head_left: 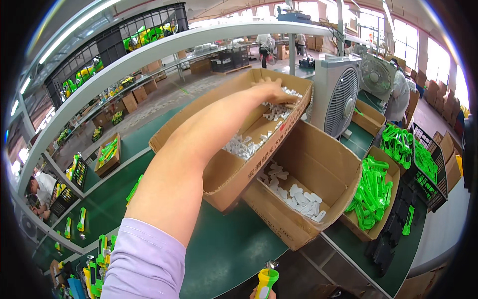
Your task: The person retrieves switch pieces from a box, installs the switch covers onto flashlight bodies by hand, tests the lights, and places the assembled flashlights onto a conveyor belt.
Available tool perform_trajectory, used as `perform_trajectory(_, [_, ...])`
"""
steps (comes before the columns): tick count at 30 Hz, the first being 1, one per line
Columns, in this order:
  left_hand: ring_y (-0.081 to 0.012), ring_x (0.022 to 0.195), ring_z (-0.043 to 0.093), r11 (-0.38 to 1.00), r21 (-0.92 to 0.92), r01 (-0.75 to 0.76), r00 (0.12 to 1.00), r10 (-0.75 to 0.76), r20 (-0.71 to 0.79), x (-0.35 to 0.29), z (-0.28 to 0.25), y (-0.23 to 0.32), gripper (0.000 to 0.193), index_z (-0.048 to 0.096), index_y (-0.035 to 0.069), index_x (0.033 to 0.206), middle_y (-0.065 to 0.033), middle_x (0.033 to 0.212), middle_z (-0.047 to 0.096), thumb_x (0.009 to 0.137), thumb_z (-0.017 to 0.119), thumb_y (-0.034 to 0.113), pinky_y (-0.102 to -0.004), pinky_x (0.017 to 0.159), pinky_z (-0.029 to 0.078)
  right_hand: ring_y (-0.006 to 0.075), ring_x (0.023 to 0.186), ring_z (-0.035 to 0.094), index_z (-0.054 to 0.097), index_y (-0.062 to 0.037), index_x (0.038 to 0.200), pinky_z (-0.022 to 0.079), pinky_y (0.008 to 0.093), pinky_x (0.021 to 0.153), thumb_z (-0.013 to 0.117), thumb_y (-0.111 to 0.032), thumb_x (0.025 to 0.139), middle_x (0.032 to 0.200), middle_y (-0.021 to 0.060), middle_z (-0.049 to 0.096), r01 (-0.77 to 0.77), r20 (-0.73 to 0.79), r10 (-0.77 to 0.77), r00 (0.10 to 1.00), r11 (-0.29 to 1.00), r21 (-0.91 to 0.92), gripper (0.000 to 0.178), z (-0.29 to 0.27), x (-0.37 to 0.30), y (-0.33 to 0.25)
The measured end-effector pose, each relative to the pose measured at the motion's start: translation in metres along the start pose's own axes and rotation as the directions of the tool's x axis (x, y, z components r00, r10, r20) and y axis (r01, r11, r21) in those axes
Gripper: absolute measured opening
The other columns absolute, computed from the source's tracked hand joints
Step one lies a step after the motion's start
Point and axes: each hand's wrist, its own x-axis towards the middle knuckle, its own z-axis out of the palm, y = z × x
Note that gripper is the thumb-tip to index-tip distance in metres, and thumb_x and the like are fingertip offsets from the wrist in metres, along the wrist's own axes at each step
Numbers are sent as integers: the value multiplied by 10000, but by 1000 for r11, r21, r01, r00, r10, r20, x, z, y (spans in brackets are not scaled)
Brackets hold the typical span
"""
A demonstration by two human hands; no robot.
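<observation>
My left arm, in a lavender sleeve, stretches up and across into a long cardboard box. At the far end of that box my left hand is among small white plastic parts, its fingers apart as far as they show; nothing is visibly held. Low at the bottom edge, my right hand is closed round a yellow-and-green flashlight body with a shiny metal piece at its upper end. Most of that hand is cut off. Flat white pieces lie in a second cardboard box beneath the long one.
Right of the boxes are a grey box fan, a carton of green plastic shells and a black crate. More flashlight bodies crowd the lower left. A pale metal rail arches overhead. Other people work farther off.
</observation>
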Motion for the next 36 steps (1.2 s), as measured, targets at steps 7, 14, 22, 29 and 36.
perform_trajectory(7, [-354, 1175, 580, 971, -8, -240, 959, 236, -154, 7, 7, -13, 672, 582, 91, 1275, -193, 1267, 612, 853, 560, 613, -431, 988, 461, 163, 598, 571, 503, -32, 1110, 504, 282, 532, 653, -15, 648, 805, 65, 568, 87, 33, -88, 996, 996, 8, 486, -18, 3, 4])
perform_trajectory(14, [-402, 920, 664, 933, -33, -358, 856, 314, -410, 15, 2, -32, 406, 714, 9, 927, -226, 932, 699, 901, 579, 391, -455, 836, 508, 163, 596, 569, 501, -33, 1117, 505, 285, 529, 669, -31, 646, 805, 64, 568, 87, 9, -87, 996, 996, 25, 500, -12, -15, 2])
perform_trajectory(22, [-362, 882, 679, 953, 44, -299, 886, 295, -357, -43, -67, -72, 407, 706, 29, 970, -207, 909, 707, 930, 597, 419, -426, 809, 523, 163, 599, 577, 496, -41, 1093, 510, 294, 529, 624, 8, 607, 796, 59, 562, 29, 70, -28, 997, 1000, -12, 505, -11, -26, 0])
perform_trajectory(29, [-115, 528, 480, 974, -204, -95, 913, 4, -408, -243, -123, -182, 393, 653, 40, 754, -9, 565, 544, 950, 565, 369, -324, 489, 382, 194, 492, 552, 489, -11, 972, 476, 293, 460, 675, 14, 497, 623, 102, 546, 178, 218, -169, 961, 984, -21, 511, -3, -31, 17])
perform_trajectory(36, [-230, 620, 603, 970, -205, 128, 916, -195, -351, -526, 81, -284, 354, 618, 26, 823, -137, 664, 602, 955, 597, 354, -409, 576, 466, 170, 571, 563, 491, -28, 1008, 482, 291, 533, 637, 35, 550, 702, 75, 546, 87, 289, -46, 956, 988, -130, 484, 19, -69, 41])
